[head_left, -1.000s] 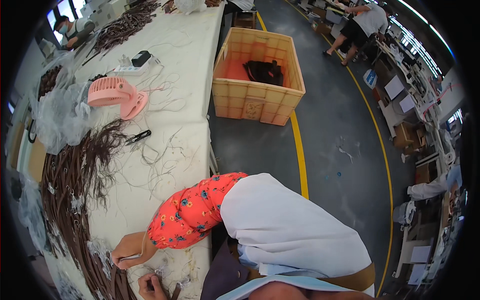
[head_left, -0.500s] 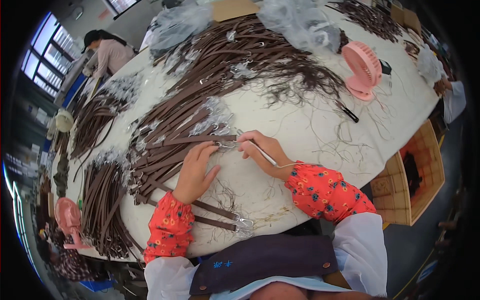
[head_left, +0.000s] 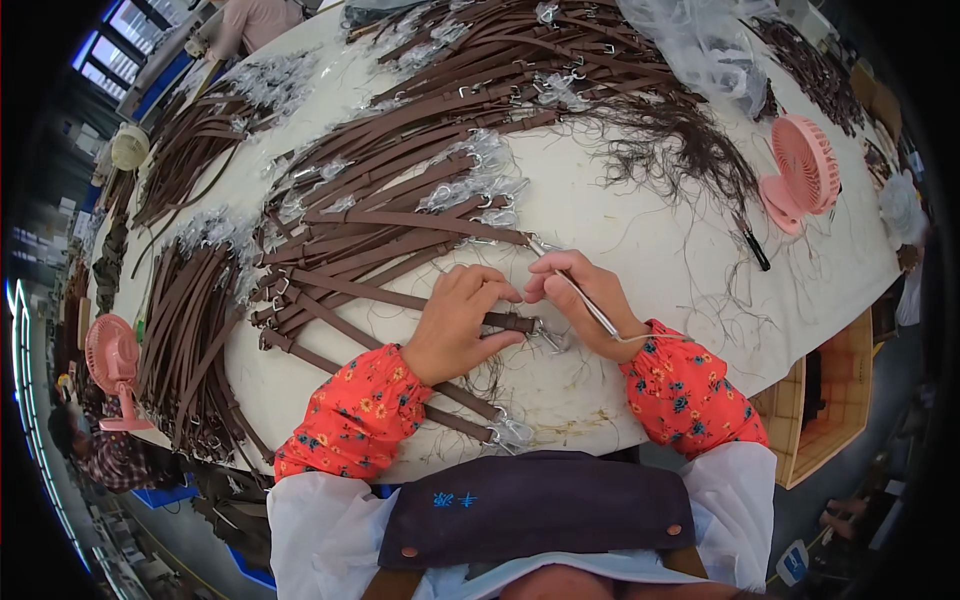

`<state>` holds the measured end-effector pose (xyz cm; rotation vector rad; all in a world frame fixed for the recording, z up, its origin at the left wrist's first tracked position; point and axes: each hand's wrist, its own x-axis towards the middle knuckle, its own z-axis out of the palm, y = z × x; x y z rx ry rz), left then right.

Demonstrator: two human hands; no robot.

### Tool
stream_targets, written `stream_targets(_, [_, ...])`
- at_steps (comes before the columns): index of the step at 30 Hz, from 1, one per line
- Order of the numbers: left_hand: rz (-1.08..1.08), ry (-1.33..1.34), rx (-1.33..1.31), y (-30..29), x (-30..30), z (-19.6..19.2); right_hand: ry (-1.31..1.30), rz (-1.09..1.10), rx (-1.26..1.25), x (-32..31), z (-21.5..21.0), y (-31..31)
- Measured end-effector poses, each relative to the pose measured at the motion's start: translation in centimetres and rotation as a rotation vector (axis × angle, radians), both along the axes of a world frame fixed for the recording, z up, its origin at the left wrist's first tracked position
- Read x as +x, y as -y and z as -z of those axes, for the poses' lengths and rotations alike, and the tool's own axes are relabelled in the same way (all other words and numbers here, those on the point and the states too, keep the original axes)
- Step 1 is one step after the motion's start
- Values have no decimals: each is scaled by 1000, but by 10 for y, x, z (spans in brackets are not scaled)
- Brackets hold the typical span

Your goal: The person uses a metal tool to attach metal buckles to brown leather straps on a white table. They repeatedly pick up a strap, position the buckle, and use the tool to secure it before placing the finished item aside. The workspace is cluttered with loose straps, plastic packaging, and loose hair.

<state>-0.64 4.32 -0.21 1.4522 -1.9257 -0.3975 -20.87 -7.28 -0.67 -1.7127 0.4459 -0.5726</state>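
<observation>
My left hand (head_left: 462, 318) curls over a brown strap (head_left: 515, 323), its thumb and forefinger either side of the strap's end, where a silver metal clasp (head_left: 547, 337) sticks out. A slim silver pen-like tool (head_left: 592, 308) with a thin pale cord lies in my right hand (head_left: 600, 295), whose thumb and forefinger are pinched near my left fingertips. The tool's point reaches up beside the end of another strap (head_left: 470, 226). Two finished-looking strap ends with plastic-wrapped clasps (head_left: 510, 432) lie below my left wrist.
A large heap of brown straps (head_left: 430, 130) covers the table's (head_left: 690, 320) far side, with another bundle (head_left: 190, 340) at left. Pink fans (head_left: 800, 170) stand right and left. Loose dark threads (head_left: 670, 145) are strewn about. A wooden box (head_left: 825, 405) stands off the right edge.
My view has shifted, so the heap sits higher and the fan farther right. The left hand has curled from nearly flat over a strap; the right still grips the tool.
</observation>
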Motion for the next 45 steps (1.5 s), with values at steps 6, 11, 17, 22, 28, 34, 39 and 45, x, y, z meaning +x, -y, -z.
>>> stream_targets(6, [66, -15, 89, -4, 5, 6, 147, 68, 316, 6, -1, 2])
stream_targets(11, [105, 110, -48, -3, 2, 9, 123, 168, 462, 9, -7, 1])
stream_targets(17, [83, 62, -128, 0, 0, 20, 171, 77, 618, 3, 1, 7])
stream_targets(22, [-4, -285, 165, 0, 8, 14, -21, -13, 517, 1, -4, 3])
stream_targets(28, [-38, -429, 277, 1, 13, 11, -94, -61, 327, 2, -3, -2])
stream_targets(34, [-26, -446, 322, 2, 15, 11, -113, -95, 258, 1, -1, 0])
stream_targets(39, [-11, -453, 330, 2, 15, 8, -139, -94, 262, 1, -4, 0])
stream_targets(45, [-7, -459, 351, 2, 16, 8, -137, -102, 243, 2, -6, -2])
